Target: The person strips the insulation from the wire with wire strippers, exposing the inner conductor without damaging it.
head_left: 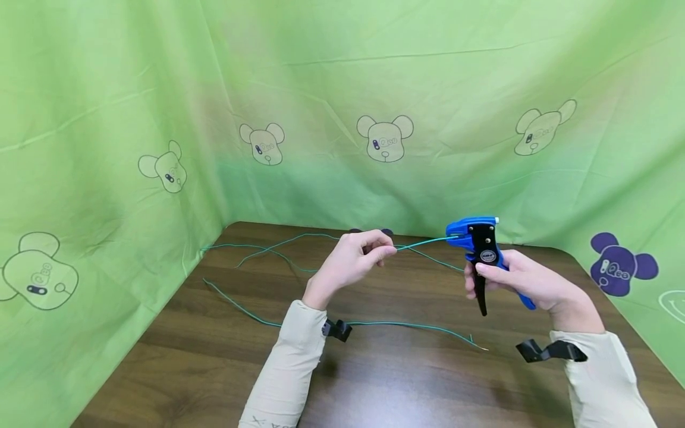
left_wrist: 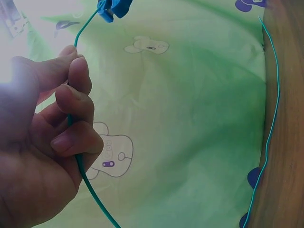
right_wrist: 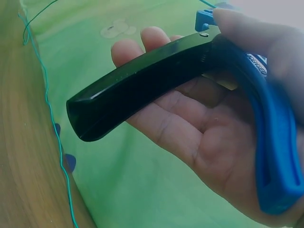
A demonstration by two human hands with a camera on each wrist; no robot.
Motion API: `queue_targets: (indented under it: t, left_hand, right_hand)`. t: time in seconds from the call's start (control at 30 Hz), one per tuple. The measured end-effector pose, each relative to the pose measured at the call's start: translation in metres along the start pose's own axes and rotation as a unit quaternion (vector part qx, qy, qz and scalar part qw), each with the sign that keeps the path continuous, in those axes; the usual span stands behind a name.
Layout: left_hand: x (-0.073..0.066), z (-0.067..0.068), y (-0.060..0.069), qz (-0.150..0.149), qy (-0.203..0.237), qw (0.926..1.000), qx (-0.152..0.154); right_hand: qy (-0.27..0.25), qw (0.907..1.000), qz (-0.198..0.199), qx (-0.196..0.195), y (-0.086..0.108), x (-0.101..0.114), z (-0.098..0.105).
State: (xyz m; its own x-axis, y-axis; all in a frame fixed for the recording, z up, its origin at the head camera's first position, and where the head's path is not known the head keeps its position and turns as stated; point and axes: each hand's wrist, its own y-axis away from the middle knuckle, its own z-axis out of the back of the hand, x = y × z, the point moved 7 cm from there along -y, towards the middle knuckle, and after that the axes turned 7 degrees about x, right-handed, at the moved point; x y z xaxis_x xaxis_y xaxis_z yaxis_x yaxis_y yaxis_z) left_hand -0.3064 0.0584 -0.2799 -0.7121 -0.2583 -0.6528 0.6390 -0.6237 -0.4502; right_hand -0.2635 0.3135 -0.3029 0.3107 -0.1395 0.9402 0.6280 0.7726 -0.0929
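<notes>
- Pinching a thin, blue-green, plastic-coated wire (head_left: pixel 425 242) with thumb and finger of the left hand (head_left: pixel 355 254); other fingers bent beside it.
- Holding a gun-shaped, blue and black wire stripper (head_left: pixel 487 256) in the right hand (head_left: pixel 532 280), at 3 o'clock from the left hand, with fingers about the long, curved, black handle (right_wrist: pixel 142 85).
- Wide apart from the smooth, blue handle (right_wrist: pixel 278 142): looks not squeezed yet.
- Up above the brown, wood-look counter (head_left: pixel 225 356), pointing to 3 o'clock into the stripper's blue nose. Can't tell how deep.
- Step in hand, most likely: feeding in the wire end to peel off its coat.
- Next, seems to call for keeping the wire still, then squeezing both handles together. Could slip if pinched too softly.
- On the counter, at 7 o'clock from the stripper: a loose, blue-green wire (head_left: pixel 407 324) with a bare-looking tip.
- At 10 o'clock from the left hand: far loops of blue-green wire (head_left: pixel 307 234). Can't tell if joined to the held one.
</notes>
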Motion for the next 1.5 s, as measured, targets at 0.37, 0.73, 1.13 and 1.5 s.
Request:
queue_targets:
  t: [0.37, 0.73, 1.13, 1.5]
  left_hand:
    - [-0.001, 0.000, -0.001, 0.002, -0.002, 0.9999, 0.010]
    - [0.001, -0.002, -0.001, 0.010, -0.001, 0.9997, 0.022]
    - [0.003, -0.001, 0.000, 0.000, -0.007, 0.9997, 0.022]
    - [0.004, 0.000, 0.001, 0.008, -0.018, 0.9996, 0.021]
  right_hand:
    - [-0.027, 0.9994, 0.008, 0.019, -0.002, 0.004, -0.007]
    - [-0.041, 0.9988, 0.001, 0.028, -0.006, 0.002, -0.012]
    - [-0.076, 0.9967, 0.004, 0.028, -0.011, -0.005, -0.014]
    - [-0.029, 0.9993, -0.016, -0.019, -0.021, -0.015, -0.012]
